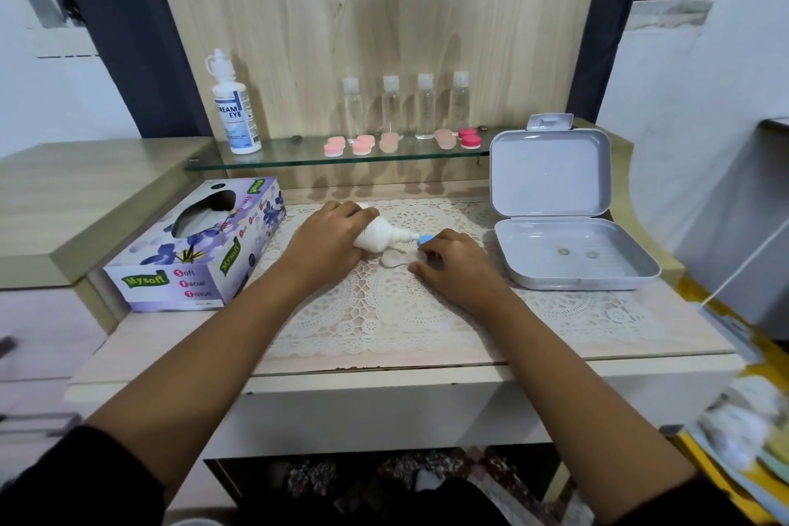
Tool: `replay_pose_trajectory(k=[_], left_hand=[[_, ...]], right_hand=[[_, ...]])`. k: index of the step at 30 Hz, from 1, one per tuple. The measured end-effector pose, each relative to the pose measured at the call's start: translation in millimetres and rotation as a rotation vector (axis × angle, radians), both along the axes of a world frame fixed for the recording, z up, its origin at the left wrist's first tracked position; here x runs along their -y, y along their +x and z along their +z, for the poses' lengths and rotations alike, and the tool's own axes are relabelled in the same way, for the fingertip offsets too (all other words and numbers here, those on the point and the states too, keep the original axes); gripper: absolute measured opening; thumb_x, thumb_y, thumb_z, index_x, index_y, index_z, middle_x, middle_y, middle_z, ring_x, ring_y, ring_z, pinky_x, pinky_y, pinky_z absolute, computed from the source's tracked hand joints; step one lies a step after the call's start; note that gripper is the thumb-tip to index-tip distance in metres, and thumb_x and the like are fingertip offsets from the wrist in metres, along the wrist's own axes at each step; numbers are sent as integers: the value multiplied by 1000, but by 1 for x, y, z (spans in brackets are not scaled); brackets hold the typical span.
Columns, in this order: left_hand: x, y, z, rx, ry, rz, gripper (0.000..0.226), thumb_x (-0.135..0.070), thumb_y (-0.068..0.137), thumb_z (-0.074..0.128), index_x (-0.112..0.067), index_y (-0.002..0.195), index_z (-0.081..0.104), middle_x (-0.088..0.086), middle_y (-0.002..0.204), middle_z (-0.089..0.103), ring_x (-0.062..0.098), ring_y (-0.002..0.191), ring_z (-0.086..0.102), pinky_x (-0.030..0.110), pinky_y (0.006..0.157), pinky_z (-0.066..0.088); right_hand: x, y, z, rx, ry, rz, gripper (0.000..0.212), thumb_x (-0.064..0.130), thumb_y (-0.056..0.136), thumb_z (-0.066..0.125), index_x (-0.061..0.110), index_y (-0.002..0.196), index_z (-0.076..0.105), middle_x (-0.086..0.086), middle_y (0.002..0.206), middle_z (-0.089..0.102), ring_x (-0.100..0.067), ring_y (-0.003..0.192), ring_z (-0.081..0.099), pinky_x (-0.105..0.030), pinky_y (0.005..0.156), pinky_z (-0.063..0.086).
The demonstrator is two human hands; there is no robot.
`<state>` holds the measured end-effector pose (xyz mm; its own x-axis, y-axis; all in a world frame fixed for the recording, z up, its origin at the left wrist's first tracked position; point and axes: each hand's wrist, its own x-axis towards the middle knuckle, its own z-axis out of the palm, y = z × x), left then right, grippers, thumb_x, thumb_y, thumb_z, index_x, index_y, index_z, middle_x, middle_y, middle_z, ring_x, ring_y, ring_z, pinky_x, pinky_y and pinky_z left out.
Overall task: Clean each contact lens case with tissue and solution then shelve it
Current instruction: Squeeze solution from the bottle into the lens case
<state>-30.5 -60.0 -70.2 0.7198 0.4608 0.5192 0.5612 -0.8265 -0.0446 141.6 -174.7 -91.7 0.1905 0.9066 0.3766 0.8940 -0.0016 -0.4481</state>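
My left hand (328, 241) grips a small white solution bottle (378, 236), tipped on its side with the nozzle pointing right. Just below the nozzle a clear contact lens case (395, 257) lies on the lace mat (384, 312). My right hand (452, 265) rests on the right end of the case, fingers curled over it. A small blue cap (425, 239) shows at the fingertips of that hand, by the nozzle tip. On the glass shelf (299, 160) behind stand several pink lens cases (363, 145).
A purple tissue box (192, 252) sits at the left of the desk. An open grey plastic box (568, 226) stands at the right. The shelf also holds a large solution bottle (234, 107) and several clear small bottles (407, 107).
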Motion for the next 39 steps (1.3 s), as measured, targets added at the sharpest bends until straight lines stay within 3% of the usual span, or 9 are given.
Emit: replay_pose_trajectory(k=[5,10,16,26,30,33,35,37,39], left_hand=[[5,-2,1,226,-312,65,58,-26,77,73,-19,130,50,2,117,58,22,102,54,31,78,41],[4,-4,5,555,-622,134,54,-24,78,74,-18,127,51,-8,106,56,13,93,53,26,76,38],[-8,-7,-3,855,-844,231,54,-26,77,75,-9,123,51,7,119,61,17,97,57,30,83,46],[-3,-6,-1,822,-800,227,66,-24,77,75,-13,134,42,-5,115,52,12,102,50,26,86,39],[1,-6,3,801,-690,232,89,-49,64,76,-20,137,35,4,134,48,23,120,48,42,103,40],[22,-2,10,739,-337,197,71,-22,81,70,-11,141,33,12,135,41,23,126,37,17,101,21],[38,4,17,679,-79,113,53,-14,84,65,-6,132,46,15,120,48,26,114,43,18,94,26],[41,11,17,564,-83,-1,35,-11,86,61,-5,121,56,12,111,53,24,106,49,20,91,32],[37,19,19,433,-266,-51,29,-9,90,57,-7,118,60,8,110,56,19,103,53,14,86,31]], right_hand=[[0,0,0,7,-1,-4,33,35,87,59,5,100,64,-6,104,58,-23,101,49,-35,86,42],[0,0,0,15,6,-10,31,33,87,59,4,98,64,-6,100,58,-23,98,49,-31,80,40],[-1,0,1,6,-1,-9,32,33,87,59,3,98,64,-6,101,58,-22,99,49,-33,83,41],[0,0,1,6,2,-7,31,33,87,60,4,98,64,-5,101,58,-22,98,50,-33,82,41],[0,-1,1,10,1,-8,31,33,87,60,4,99,64,-6,102,58,-23,98,50,-33,83,42],[1,0,2,17,4,-5,31,33,87,60,4,98,64,-6,100,58,-23,97,50,-33,82,42],[1,0,1,18,3,-5,31,33,87,60,5,98,65,-6,100,58,-23,97,50,-34,82,42],[1,0,1,18,5,-7,30,34,87,60,6,99,65,-6,101,58,-24,98,50,-34,83,42],[1,-1,1,13,8,-9,30,34,87,61,8,100,65,-5,101,58,-24,99,50,-34,84,42]])
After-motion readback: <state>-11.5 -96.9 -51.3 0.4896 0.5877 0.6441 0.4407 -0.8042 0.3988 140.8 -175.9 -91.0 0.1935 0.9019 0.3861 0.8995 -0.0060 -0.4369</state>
